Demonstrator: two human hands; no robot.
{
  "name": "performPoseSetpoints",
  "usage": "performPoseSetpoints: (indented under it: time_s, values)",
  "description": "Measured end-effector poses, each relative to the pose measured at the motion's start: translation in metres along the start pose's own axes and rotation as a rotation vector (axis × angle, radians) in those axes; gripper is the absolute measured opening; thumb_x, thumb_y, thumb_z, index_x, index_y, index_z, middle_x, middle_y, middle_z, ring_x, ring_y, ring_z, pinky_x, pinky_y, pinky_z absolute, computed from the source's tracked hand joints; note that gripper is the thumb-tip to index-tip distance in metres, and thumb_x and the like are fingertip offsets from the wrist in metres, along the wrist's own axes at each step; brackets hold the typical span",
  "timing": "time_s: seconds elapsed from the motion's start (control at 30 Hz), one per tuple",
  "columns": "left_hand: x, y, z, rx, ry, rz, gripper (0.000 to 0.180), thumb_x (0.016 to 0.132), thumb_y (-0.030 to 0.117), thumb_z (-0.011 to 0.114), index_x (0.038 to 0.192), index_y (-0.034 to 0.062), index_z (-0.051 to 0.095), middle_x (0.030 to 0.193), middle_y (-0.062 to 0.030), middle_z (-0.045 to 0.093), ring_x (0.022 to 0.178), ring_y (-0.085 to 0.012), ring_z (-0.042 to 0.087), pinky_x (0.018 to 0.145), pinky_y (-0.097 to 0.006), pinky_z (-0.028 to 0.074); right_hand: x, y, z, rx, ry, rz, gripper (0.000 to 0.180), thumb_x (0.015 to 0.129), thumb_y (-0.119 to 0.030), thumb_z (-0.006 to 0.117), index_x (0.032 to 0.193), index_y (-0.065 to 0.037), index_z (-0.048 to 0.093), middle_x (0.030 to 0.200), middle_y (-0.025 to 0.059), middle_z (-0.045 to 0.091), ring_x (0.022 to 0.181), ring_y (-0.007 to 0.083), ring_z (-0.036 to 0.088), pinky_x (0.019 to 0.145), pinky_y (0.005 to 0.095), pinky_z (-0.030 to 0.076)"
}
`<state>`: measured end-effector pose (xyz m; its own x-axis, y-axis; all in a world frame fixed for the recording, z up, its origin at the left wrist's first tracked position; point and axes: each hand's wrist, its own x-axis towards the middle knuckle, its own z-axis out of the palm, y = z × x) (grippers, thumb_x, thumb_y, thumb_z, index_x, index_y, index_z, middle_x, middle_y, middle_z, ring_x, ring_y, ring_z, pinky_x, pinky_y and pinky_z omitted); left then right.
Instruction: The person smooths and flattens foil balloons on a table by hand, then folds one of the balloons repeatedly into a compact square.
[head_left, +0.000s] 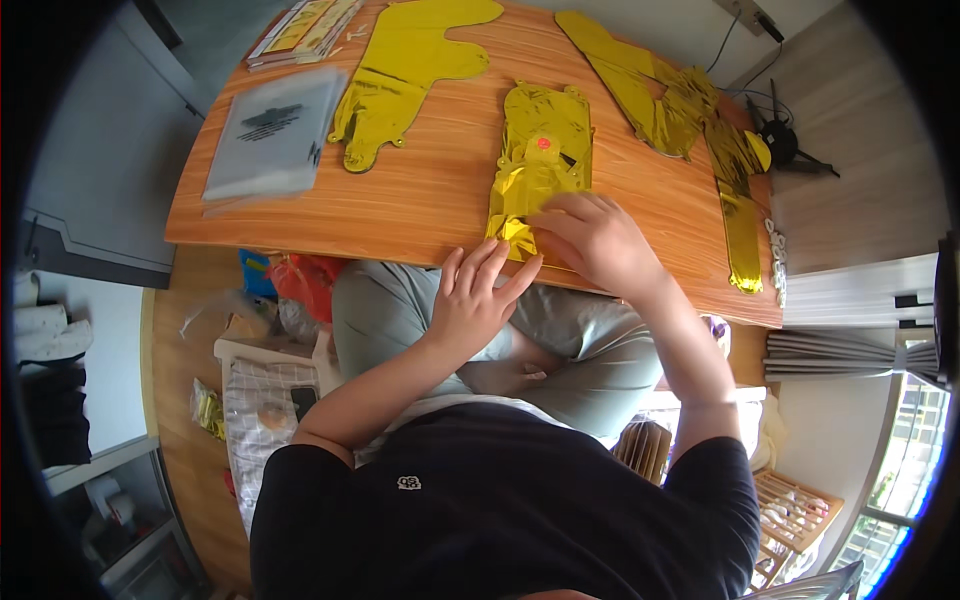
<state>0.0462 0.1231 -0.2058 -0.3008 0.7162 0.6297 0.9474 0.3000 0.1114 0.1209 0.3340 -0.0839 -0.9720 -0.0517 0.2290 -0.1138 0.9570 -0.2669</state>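
A gold foil piece (pixel 545 180) lies flat on the brown wooden bench (pixel 430 215), in the middle, close to the edge by the person. It has a small red dot (pixel 543 144) on it, and its near end is crinkly and shiny. The left hand (pixel 472 303) is at that near end. Its fingers are spread apart, with the tips at the bottom of the foil, by the bench edge. The right hand (pixel 600 240) is over the right side of the same end. Its fingers are bent and a bit blurry, so I cannot tell if they pinch the foil. Farther up on the left is a big flat gold shape (pixel 405 75) with round bumps. Left of it sits a pile of clear plastic bags (pixel 265 140), and some booklets (pixel 305 30) lie at the far left corner. On the right there is more gold foil (pixel 615 60), all wrinkled, and a long gold strip (pixel 740 230) that points toward the person. A black thing with legs (pixel 785 140) is just beside the right edge, near some wires (pixel 745 92).
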Motion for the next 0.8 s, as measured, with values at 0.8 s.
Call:
performPoseSetpoints:
  time_s: [0.8]
  values:
    - [0.007, -0.005, -0.021, 0.387, -0.062, 0.208, 0.065, 0.092, 0.037, 0.069, 0.153, 0.0281, 0.051, 0.140, -0.0057, 0.060, 0.115, -0.0166, 0.058, 0.084, -0.034, 0.037, 0.046, 0.016, 0.028, -0.073, 0.103, -0.487, 0.025, 0.079, -0.012, 0.076, 0.103, -0.009, 0.076, 0.115, 0.0077, 0.072, 0.102, 0.0296, 0.071, 0.087, 0.0414, 0.059]
